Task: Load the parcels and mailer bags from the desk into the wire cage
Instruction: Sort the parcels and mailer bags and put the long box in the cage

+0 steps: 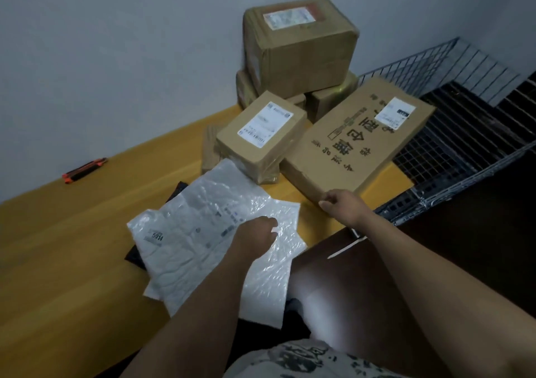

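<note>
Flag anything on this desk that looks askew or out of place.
The large flat box lies skewed, its far end overhanging the desk toward the wire cage; the right hand grips its near corner. The top box sits crooked on smaller boxes. A utility knife lies apart, far left.

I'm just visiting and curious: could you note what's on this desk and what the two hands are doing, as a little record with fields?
Surface: yellow wooden desk
Left hand: left hand, fingers curled on the white mailer bag
Right hand: right hand holds the near corner of the flat printed box
Other parcels: small labelled box; big taped box stacked on others by the wall
Destination: wire cage, right of the desk; no parcel visible inside
Extra: orange-and-black tool, far left
</note>
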